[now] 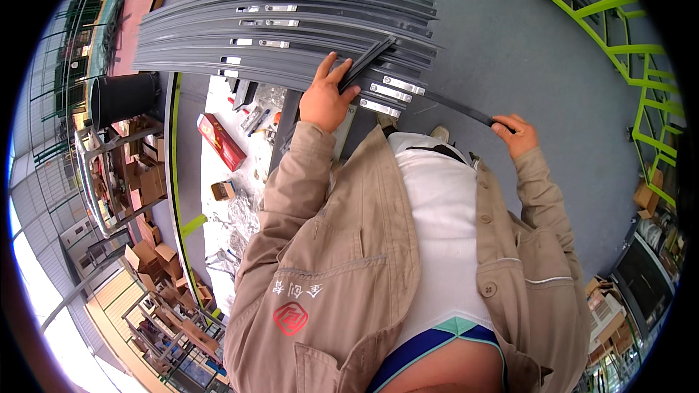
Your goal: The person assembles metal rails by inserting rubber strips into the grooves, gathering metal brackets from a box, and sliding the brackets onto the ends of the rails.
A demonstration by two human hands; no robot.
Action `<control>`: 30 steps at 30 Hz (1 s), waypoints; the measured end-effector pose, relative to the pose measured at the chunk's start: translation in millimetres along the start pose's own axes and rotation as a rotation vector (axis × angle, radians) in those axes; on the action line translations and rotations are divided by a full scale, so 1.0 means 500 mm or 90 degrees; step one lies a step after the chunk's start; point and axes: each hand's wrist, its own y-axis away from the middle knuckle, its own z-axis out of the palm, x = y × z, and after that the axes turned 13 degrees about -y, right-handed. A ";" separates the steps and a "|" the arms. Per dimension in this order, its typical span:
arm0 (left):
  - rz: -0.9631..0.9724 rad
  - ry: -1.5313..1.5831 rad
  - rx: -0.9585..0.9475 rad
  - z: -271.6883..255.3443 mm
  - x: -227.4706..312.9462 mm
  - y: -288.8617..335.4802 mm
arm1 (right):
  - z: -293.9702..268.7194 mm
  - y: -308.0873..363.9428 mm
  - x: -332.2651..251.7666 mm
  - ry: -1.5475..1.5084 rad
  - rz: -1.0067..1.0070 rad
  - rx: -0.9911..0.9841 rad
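Several long dark grey metal profiles (189, 33) lie side by side in front of me, with small silvery metal plates (397, 89) set along them. My left hand (325, 102) is over their near edge, thumb and forefinger closed on a short bundle of dark strips (375, 54) that slants up to the right. Out to the right, my right hand (517, 135) grips the end of a long thin dark strip (459, 105). The strip's other end runs in toward the plates at the profiles' right end; where it stops is hidden.
Left of my body, a white-covered table (218, 229) bears a red box (220, 142), a small open carton (223, 190), hand tools and clear plastic wrapping. A black bin (124, 100) and cardboard boxes (151, 258) stand farther left. Bright green metal racks (619, 49) line the right side.
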 end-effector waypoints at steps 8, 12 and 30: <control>-0.005 0.016 -0.002 -0.003 0.001 0.002 | 0.038 -0.040 -0.022 -0.033 0.005 -0.051; -0.012 0.023 -0.015 -0.003 0.003 -0.003 | 0.153 -0.106 -0.052 -0.009 -0.099 -0.103; -0.031 0.010 -0.015 0.010 0.008 -0.005 | 0.266 -0.145 -0.017 -0.074 -0.014 -0.297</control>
